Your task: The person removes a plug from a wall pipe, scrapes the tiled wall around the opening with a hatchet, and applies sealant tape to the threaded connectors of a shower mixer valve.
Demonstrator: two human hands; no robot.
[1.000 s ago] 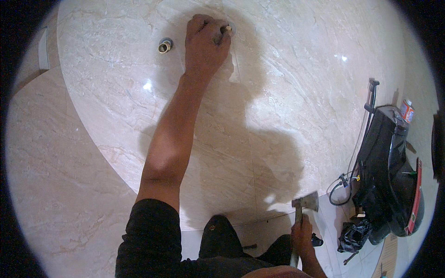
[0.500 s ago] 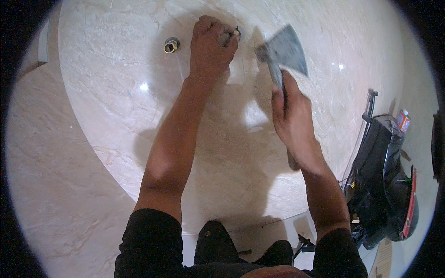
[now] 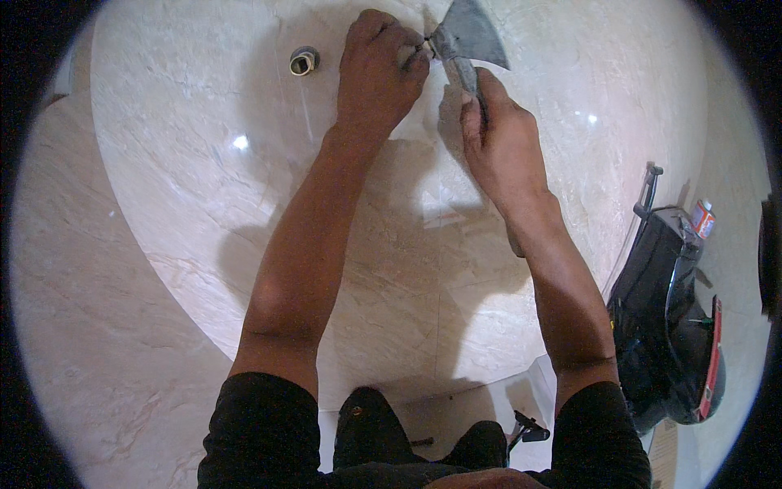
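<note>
My right hand [image 3: 507, 138] is closed around the handle of an axe [image 3: 474, 37]. The wide blade faces right, and the blunt back of the head is at the end of a small grey piece [image 3: 410, 54] in my left hand. My left hand [image 3: 376, 77] pinches that piece near the marbled tile surface [image 3: 391, 196]. Fingers cover most of the piece, so its kind does not show. Left of this hand, a brass pipe fitting [image 3: 303, 62] with a round opening sticks out of the tile.
A black bag-like bundle [image 3: 652, 301] with a red strip [image 3: 711, 359] lies on the right. Beside it are a small red and white container [image 3: 702, 218] and a dark rod [image 3: 648, 191]. A small black stand-like item [image 3: 531, 427] is near my knees at the bottom.
The axe has swung left and up, bringing the back of its head against the grey piece's end. My left hand keeps its pinch; the whole view has shifted slightly.
</note>
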